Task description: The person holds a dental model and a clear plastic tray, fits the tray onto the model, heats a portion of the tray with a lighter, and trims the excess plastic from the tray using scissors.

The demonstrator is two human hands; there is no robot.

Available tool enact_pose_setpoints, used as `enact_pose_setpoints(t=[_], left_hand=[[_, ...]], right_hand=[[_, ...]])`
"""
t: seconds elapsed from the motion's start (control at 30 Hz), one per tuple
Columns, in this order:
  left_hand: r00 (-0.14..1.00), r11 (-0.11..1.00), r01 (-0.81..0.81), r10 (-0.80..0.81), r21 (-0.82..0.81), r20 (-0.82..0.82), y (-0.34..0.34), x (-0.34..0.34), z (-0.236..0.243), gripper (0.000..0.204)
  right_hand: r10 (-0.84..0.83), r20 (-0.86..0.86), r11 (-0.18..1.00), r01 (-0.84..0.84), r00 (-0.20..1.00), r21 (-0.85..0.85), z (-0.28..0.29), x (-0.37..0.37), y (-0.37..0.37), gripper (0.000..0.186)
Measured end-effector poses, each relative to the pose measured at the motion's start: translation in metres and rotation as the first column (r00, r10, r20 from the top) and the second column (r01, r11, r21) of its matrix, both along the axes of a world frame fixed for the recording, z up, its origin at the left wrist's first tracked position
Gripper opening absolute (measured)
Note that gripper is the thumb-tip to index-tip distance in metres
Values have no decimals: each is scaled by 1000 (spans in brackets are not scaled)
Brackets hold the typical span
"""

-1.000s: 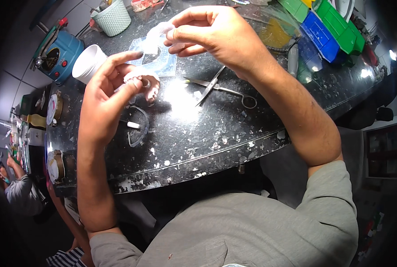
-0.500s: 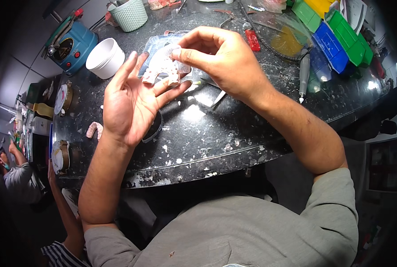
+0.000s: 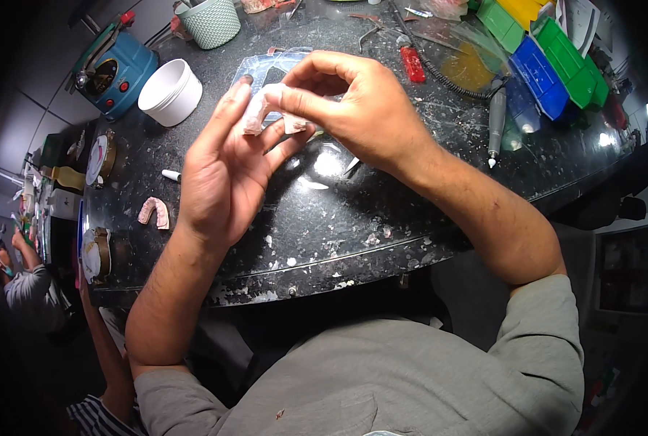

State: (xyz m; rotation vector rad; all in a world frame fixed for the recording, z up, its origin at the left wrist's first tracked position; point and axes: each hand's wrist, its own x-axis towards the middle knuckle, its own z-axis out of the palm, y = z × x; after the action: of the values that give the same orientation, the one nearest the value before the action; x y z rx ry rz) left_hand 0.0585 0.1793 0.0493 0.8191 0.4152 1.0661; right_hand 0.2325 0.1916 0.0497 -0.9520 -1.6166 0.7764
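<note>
A pale, horseshoe-shaped dental cast (image 3: 254, 116) is held up above the bench between my two hands. The fingers of my left hand (image 3: 226, 163) support it from the left and below, palm turned up. From the right, my right hand (image 3: 364, 109) pinches its upper curve between thumb and bent fingers. Its front face is partly covered by the fingers. A second, pinkish dental cast (image 3: 153, 211) lies on the bench to the left of my left wrist. Behind the hands lies a clear bluish plastic sheet or bag (image 3: 248, 67).
A white tub (image 3: 170, 94), a blue machine (image 3: 124, 76) and a light woven basket (image 3: 211, 25) stand at the back left. To the right are a grey rotary handpiece (image 3: 496, 123) with coiled cord and blue and green bins (image 3: 542, 73). Another person's arm (image 3: 106, 341) shows at lower left.
The dental cast has been turned and tilted in my hands, so its surface shows differently. My left hand has shifted slightly right, its fingers closing in around the cast.
</note>
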Motion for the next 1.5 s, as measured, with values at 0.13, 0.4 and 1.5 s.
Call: enact_pose_setpoints(t=[0.13,0.4,1.5], left_hand=[[990,992,-123,125,40,-71,-1,0,0,53],[986,974,-168,169,154,8,0,1,2,61],[829,945,-196,302,262,-470,-3,-2,7,35]], right_hand=[[33,-48,999,-33,998,-4,-3,2,5,27],[204,-293,876,-308,934,-371,1,5,1,33],[198,-372,830,-357,907,-428,15,0,-5,42]])
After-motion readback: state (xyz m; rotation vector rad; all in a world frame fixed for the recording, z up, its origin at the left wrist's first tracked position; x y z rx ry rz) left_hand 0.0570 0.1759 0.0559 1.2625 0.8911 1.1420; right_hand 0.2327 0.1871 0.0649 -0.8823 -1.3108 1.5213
